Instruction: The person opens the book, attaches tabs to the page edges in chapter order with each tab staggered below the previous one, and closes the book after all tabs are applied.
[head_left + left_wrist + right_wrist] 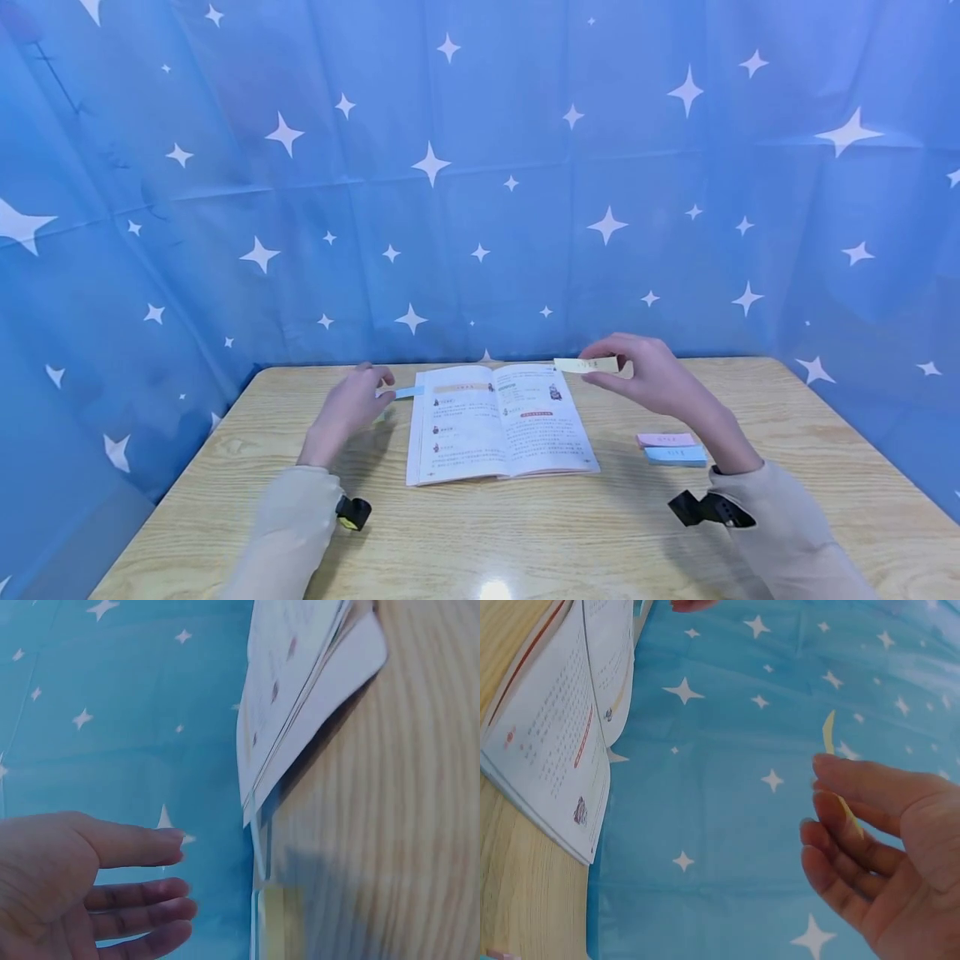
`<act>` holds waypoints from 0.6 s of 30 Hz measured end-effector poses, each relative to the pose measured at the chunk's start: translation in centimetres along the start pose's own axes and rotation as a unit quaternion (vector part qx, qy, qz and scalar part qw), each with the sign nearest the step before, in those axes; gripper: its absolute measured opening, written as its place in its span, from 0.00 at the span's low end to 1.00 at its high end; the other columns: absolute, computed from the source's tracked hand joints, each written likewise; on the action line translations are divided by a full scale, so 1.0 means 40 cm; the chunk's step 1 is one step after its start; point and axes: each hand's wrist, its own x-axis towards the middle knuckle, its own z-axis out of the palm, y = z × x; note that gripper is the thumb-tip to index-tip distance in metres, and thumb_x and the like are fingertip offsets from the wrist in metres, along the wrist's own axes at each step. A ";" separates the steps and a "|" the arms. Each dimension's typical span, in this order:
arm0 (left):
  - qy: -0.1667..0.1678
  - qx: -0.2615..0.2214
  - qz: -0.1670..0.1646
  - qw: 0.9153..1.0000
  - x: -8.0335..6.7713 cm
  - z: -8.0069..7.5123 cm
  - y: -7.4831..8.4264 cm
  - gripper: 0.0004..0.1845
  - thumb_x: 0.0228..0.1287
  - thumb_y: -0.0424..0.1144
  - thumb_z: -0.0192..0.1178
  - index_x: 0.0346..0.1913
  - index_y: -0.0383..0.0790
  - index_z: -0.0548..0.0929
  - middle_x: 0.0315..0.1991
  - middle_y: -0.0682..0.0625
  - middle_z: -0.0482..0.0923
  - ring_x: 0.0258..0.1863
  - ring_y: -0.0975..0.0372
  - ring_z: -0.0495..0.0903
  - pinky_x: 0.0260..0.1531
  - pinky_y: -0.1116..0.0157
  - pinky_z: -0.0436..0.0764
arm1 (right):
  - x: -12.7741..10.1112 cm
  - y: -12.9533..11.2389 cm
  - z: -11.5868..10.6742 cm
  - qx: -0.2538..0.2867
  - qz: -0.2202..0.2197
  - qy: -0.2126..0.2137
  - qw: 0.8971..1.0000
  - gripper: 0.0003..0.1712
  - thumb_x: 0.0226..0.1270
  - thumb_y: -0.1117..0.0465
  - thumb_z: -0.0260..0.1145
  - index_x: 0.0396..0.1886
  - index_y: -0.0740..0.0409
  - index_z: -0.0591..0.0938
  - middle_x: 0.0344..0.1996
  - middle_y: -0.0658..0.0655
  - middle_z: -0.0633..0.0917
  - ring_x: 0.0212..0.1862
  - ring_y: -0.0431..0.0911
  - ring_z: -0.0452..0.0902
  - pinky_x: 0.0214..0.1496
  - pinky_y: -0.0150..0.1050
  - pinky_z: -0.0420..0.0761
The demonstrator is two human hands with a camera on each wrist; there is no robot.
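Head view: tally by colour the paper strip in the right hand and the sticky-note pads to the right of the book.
Yellow: 1, the strip in the right hand
Pink: 1, the pink pad
Blue: 1, the blue pad
Total: 3

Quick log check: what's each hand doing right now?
Left hand: open, holding nothing.
Right hand: closed, pinching a yellow paper strip.

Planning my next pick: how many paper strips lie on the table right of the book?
2: a pink strip and, just nearer the camera, a blue strip; more may be hidden underneath. The right hand holds a yellow strip.
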 end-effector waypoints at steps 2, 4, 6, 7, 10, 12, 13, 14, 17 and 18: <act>0.001 0.000 0.005 1.000 0.003 0.009 0.017 0.13 0.71 0.37 0.62 0.52 0.34 0.83 0.49 0.38 0.79 0.45 0.49 0.81 0.41 0.51 0.81 | 0.003 0.008 -0.001 -0.005 0.003 0.003 1.000 0.12 0.63 0.64 0.74 0.47 0.56 0.88 0.42 0.49 0.87 0.40 0.43 0.80 0.37 0.36 0.78; 0.002 0.001 0.008 1.000 0.006 0.019 0.034 0.13 0.72 0.37 0.62 0.53 0.35 0.83 0.50 0.39 0.78 0.45 0.50 0.81 0.41 0.52 0.81 | 0.005 0.017 -0.002 -0.008 0.011 0.003 1.000 0.12 0.64 0.63 0.74 0.47 0.56 0.88 0.42 0.49 0.88 0.40 0.43 0.79 0.37 0.36 0.78; -0.001 0.003 0.010 1.000 0.009 0.030 0.051 0.13 0.72 0.38 0.61 0.54 0.36 0.83 0.51 0.40 0.78 0.46 0.51 0.81 0.42 0.52 0.81 | 0.008 0.025 -0.002 -0.006 0.021 0.001 1.000 0.12 0.64 0.63 0.74 0.47 0.56 0.89 0.42 0.49 0.88 0.39 0.43 0.78 0.38 0.36 0.78; -0.002 0.004 0.012 1.000 0.009 0.036 0.059 0.13 0.72 0.38 0.61 0.54 0.36 0.84 0.51 0.40 0.78 0.46 0.51 0.81 0.43 0.52 0.82 | 0.009 0.028 -0.002 -0.006 0.024 0.000 1.000 0.12 0.64 0.63 0.74 0.47 0.56 0.89 0.42 0.50 0.88 0.38 0.43 0.78 0.38 0.36 0.77; -0.007 0.008 0.022 1.000 0.010 0.057 0.081 0.12 0.72 0.37 0.61 0.53 0.36 0.84 0.50 0.41 0.78 0.45 0.53 0.81 0.42 0.54 0.82 | 0.012 0.036 -0.002 -0.002 0.038 -0.008 0.999 0.12 0.64 0.62 0.74 0.47 0.56 0.89 0.42 0.50 0.88 0.38 0.45 0.77 0.38 0.36 0.77; -0.008 0.014 0.032 0.999 0.011 0.070 0.093 0.12 0.72 0.37 0.62 0.53 0.36 0.84 0.48 0.41 0.78 0.43 0.54 0.81 0.41 0.55 0.82 | 0.014 0.040 -0.001 0.001 0.046 -0.013 0.999 0.12 0.64 0.62 0.74 0.48 0.57 0.89 0.42 0.51 0.88 0.38 0.47 0.78 0.38 0.37 0.77; -0.007 0.017 0.038 0.999 0.012 0.075 0.099 0.11 0.71 0.37 0.63 0.52 0.36 0.84 0.48 0.42 0.78 0.42 0.54 0.80 0.40 0.55 0.82 | 0.015 0.041 -0.001 0.000 0.051 -0.016 0.999 0.13 0.64 0.62 0.74 0.48 0.57 0.89 0.43 0.52 0.88 0.38 0.47 0.78 0.38 0.37 0.77; -0.007 0.019 0.042 0.999 0.012 0.080 0.105 0.11 0.71 0.37 0.63 0.52 0.36 0.84 0.47 0.42 0.78 0.41 0.55 0.80 0.39 0.55 0.82 | 0.016 0.043 -0.001 0.001 0.057 -0.019 0.998 0.13 0.64 0.61 0.74 0.48 0.57 0.89 0.43 0.53 0.88 0.37 0.47 0.77 0.38 0.37 0.77; -0.009 0.024 0.054 0.998 0.017 0.090 0.124 0.11 0.70 0.37 0.64 0.51 0.37 0.84 0.46 0.43 0.78 0.37 0.56 0.79 0.37 0.57 0.81 | 0.020 0.051 0.000 0.005 0.073 -0.024 0.997 0.14 0.65 0.61 0.74 0.49 0.58 0.88 0.44 0.55 0.88 0.35 0.45 0.76 0.36 0.38 0.76; -0.011 0.022 0.057 0.998 0.018 0.091 0.132 0.11 0.70 0.37 0.64 0.52 0.37 0.84 0.46 0.43 0.78 0.36 0.57 0.78 0.36 0.57 0.81 | 0.021 0.054 0.001 0.006 0.078 -0.025 0.997 0.14 0.65 0.61 0.74 0.49 0.59 0.88 0.44 0.56 0.88 0.34 0.45 0.75 0.35 0.38 0.76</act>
